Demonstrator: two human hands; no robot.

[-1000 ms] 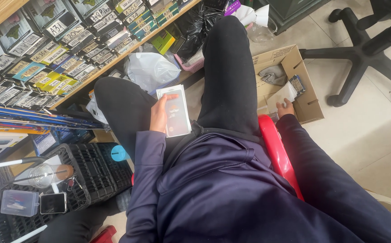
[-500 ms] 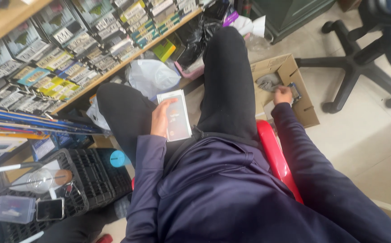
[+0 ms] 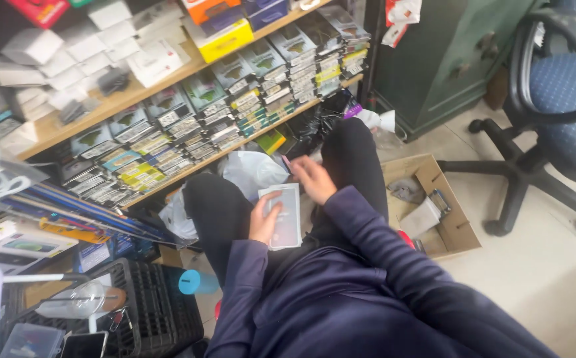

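The left hand (image 3: 263, 222) holds a flat white rectangular box (image 3: 283, 215) (thin, like the box a small gadget comes in) over the lap, between the two knees in black trousers. The thumb and fingers are pressed onto the box's left long edge, pinching it. The box lies nearly flat with its big face up. Its long side runs away from the body, toward the shelf, tipped only a little.

The right hand (image 3: 312, 179) sits just past the top end of the box. Its fingers are curled loosely and look empty; whether they touch the box's top edge is too blurry to tell.

The box looks light and stiff, with smooth, maybe slippery sides, so holding both long edges would be safest.

Farther right, an open brown cardboard box (image 3: 457, 229) stands on the floor. Beyond the knees, a wooden shelf (image 3: 169, 86) carries rows of small packets. A blue office chair (image 3: 566, 99) stands far right.
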